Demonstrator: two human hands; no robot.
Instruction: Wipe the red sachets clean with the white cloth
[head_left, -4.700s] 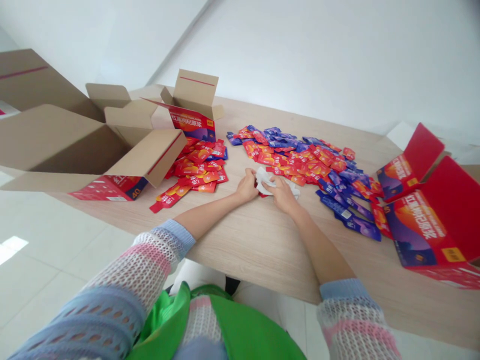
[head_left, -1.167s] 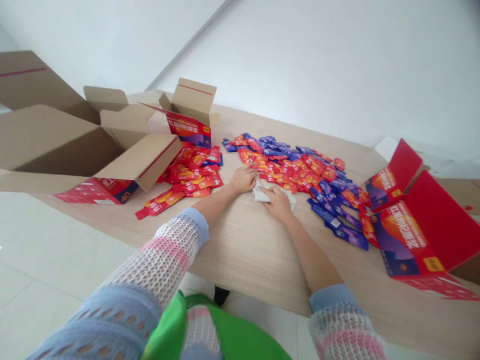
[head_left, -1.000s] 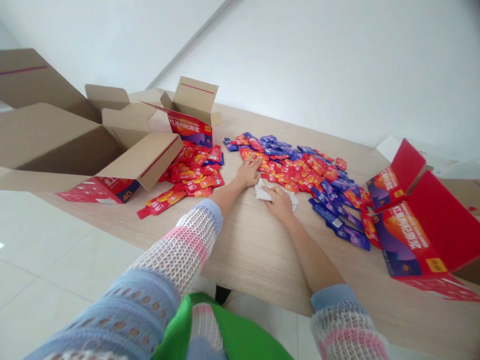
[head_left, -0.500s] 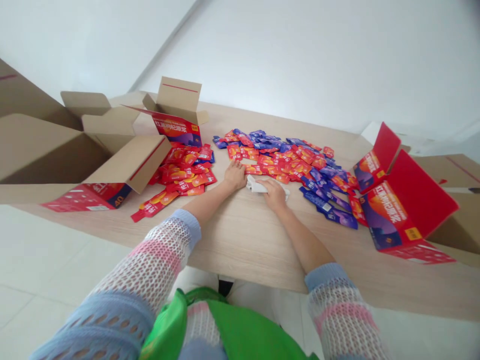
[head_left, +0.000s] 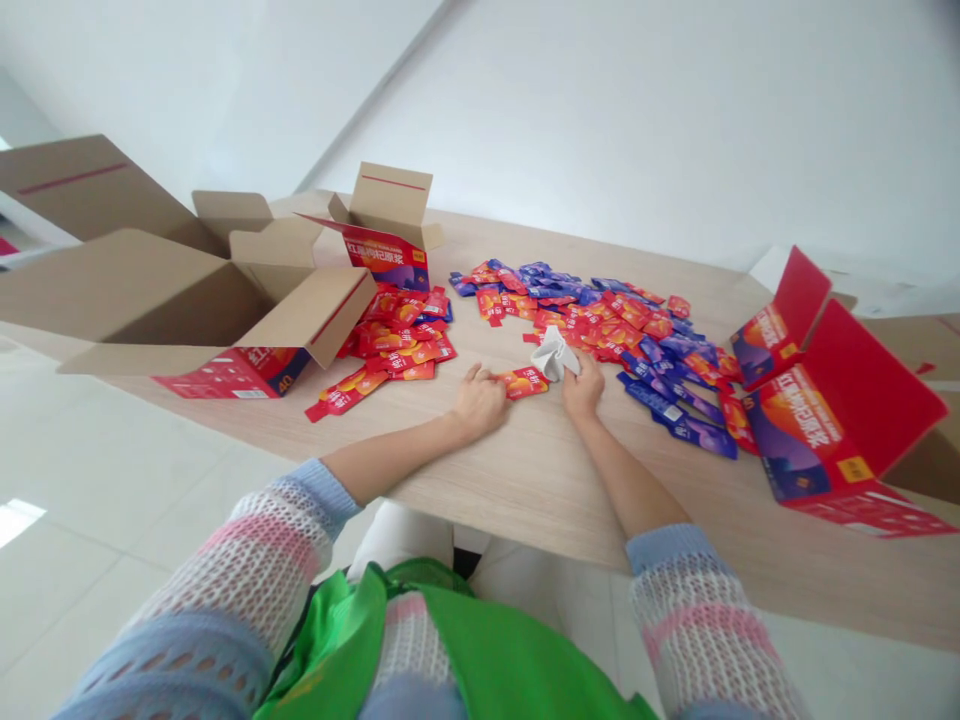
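My left hand [head_left: 481, 402] is closed on the left end of a red and orange sachet [head_left: 526, 382] just above the table's middle. A crumpled white cloth [head_left: 553, 354] is gripped in my right hand [head_left: 583, 386], close to the sachet's right end. Whether the cloth touches the sachet I cannot tell. Behind both hands lies a loose pile of red sachets [head_left: 592, 325] mixed with purple ones. Several purple sachets [head_left: 679, 412] lie to the right of my right hand. Left of my left hand is another heap of mostly red sachets [head_left: 405, 345].
A large open carton [head_left: 225, 372] stands at the left, its flaps spread. Behind it is a smaller open red box [head_left: 386, 262]. On the right stands an open red and purple box [head_left: 799, 430], with brown cardboard behind it. The table's front edge runs below my forearms.
My left hand has drawn back from the pile toward me with a red sachet. My right hand has lifted the white cloth, now bunched up, off the table. The view has shifted slightly.
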